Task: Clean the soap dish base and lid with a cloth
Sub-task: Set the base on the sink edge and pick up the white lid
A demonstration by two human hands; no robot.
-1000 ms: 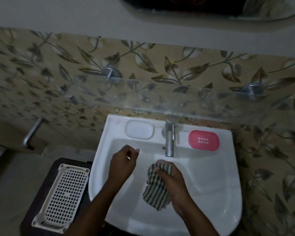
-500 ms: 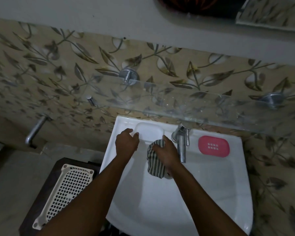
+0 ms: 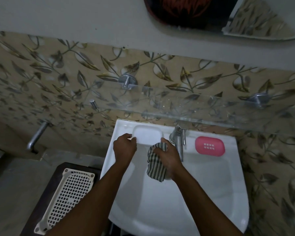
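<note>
The right hand (image 3: 167, 156) is gripping a striped cloth (image 3: 156, 165) over the sink (image 3: 211, 193), fingers curled tight around it. At its ten o'clock, the left hand (image 3: 125, 147) is pinching the left edge of the white soap dish lid (image 3: 147, 134) lying on the sink's back ledge. The pink soap dish base (image 3: 209, 146) is sitting at two o'clock, past the tap (image 3: 178, 142).

- Striped woven cloth (image 3: 156, 163), soft and matt, bunched in the right hand (image 3: 168, 155).
- Glossy white ceramic sink (image 3: 203, 193) under both hands.
- Shiny metal tap (image 3: 178, 142) just right of the right hand.
- Smooth pink plastic soap dish base (image 3: 209, 146) beyond the tap.
- Translucent white plastic lid (image 3: 147, 134) at the left hand (image 3: 124, 147) fingertips.
</note>
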